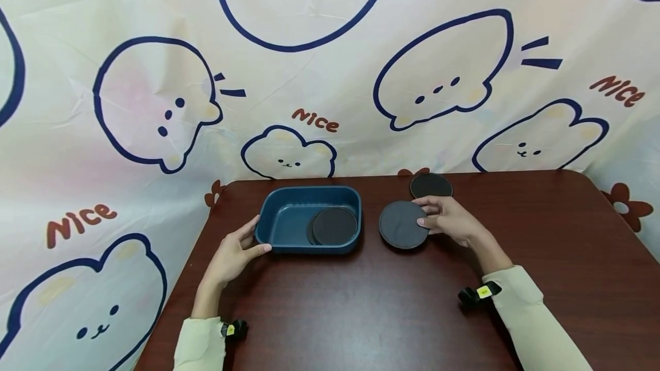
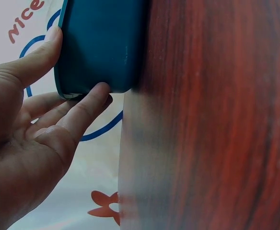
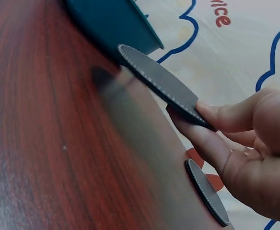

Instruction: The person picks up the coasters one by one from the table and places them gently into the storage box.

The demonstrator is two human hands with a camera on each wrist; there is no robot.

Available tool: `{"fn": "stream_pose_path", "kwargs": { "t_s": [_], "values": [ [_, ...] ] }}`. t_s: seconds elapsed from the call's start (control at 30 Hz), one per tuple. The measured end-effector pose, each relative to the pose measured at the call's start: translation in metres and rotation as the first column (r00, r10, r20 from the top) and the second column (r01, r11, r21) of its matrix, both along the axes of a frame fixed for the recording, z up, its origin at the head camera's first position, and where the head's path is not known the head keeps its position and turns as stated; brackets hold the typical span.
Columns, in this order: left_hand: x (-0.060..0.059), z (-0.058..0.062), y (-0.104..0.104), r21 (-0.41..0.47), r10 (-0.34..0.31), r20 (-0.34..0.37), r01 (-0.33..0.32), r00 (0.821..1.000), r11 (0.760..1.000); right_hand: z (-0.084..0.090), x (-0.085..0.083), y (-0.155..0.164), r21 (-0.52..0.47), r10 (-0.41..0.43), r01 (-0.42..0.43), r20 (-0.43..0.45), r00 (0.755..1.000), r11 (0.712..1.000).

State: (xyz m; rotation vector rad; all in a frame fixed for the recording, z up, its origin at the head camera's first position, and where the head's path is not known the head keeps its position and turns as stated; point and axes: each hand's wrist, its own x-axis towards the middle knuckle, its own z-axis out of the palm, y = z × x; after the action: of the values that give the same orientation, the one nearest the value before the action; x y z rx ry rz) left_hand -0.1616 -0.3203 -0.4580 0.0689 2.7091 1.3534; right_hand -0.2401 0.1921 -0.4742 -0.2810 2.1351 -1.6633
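Right hand (image 1: 448,221) pinched disc (image 1: 402,225) right of centre; one-edge grip risked slip. Left hand (image 1: 229,256) gripped tray (image 1: 314,249), frame centre.

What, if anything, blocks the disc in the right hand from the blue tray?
No separate object is visible between the dark disc in the right hand and the blue tray; only the tray's raised rim would likely need clearing.

Behind the brown table (image 1: 371,308) hangs a pale cloth (image 1: 340,82) — bear-printed.

"Nice" (image 1: 315,121), 3 times, on cloth backdrop (image 1: 330,85)
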Motion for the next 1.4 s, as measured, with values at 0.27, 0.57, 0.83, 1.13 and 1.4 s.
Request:
{"fn": "stream_pose_path", "kwargs": {
  "t_s": [0.27, 0.57, 0.83, 1.13, 1.4],
  "values": [
    [0.001, 0.002, 0.0, 0.01, 0.01, 0.007, -0.01, 1.0, 1.0, 0.003, 0.003, 0.009, -0.071, 0.02, -0.017, 0.042, 0.999, 0.997],
    [0.0, 0.003, 0.0, 0.004, 0.013, 0.006, -0.013, 1.0, 1.0, 0.007, 0.004, 0.014, -0.195, 0.008, 0.014, 0.109, 0.994, 0.981],
    [0.001, 0.001, 0.0, 0.004, 0.007, 0.007, -0.007, 1.0, 1.0, 0.008, 0.007, 0.015, -0.267, -0.014, 0.054, 0.148, 0.989, 0.962],
    [0.0, 0.001, 0.001, -0.007, 0.011, 0.006, -0.011, 1.0, 1.0, 0.012, 0.009, 0.014, -0.363, -0.009, 0.078, 0.189, 0.982, 0.929],
    [0.0, 0.001, 0.003, -0.008, 0.012, 0.005, -0.012, 1.0, 1.0, 0.014, 0.009, 0.013, -0.405, -0.012, 0.098, 0.21, 0.978, 0.909]
  ]
}}
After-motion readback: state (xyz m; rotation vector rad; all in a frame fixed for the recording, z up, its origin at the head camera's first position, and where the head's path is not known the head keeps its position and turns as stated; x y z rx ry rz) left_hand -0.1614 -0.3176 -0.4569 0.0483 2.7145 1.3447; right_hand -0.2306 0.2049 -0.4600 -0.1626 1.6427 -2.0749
